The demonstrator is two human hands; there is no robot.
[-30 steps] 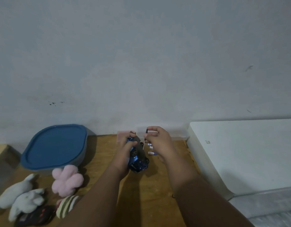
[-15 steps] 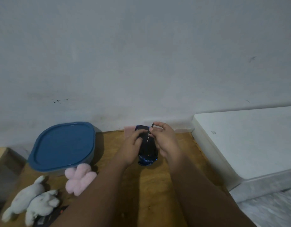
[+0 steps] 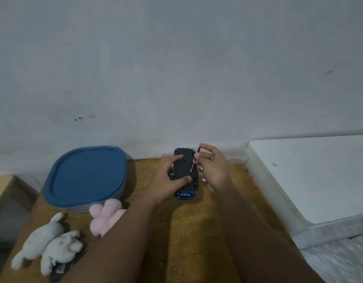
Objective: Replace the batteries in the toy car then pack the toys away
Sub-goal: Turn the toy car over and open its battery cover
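A pale grey wall (image 3: pixel 176 68) stands behind a wooden surface (image 3: pixel 188 231). At the far middle of the surface there is one toy car (image 3: pixel 183 166), turned upside down, so its flat black underside faces up. Its shiny blue body shows only at the near end, and a black wheel shows on the right side. The left hand (image 3: pixel 166 184) holds the car, with the grip closed around it: thumb across the near part, fingers on the far part. The grip of the right hand (image 3: pixel 213 170) pinches one thin screwdriver (image 3: pixel 193 164), whose metal tip lies over the underside. Just beside this hand two small batteries (image 3: pixel 204 180) show on the surface. On the left are one container with a blue lid (image 3: pixel 84 176), one pink plush toy (image 3: pixel 105 217) and two white plush toys (image 3: pixel 39 237), which lie close together.
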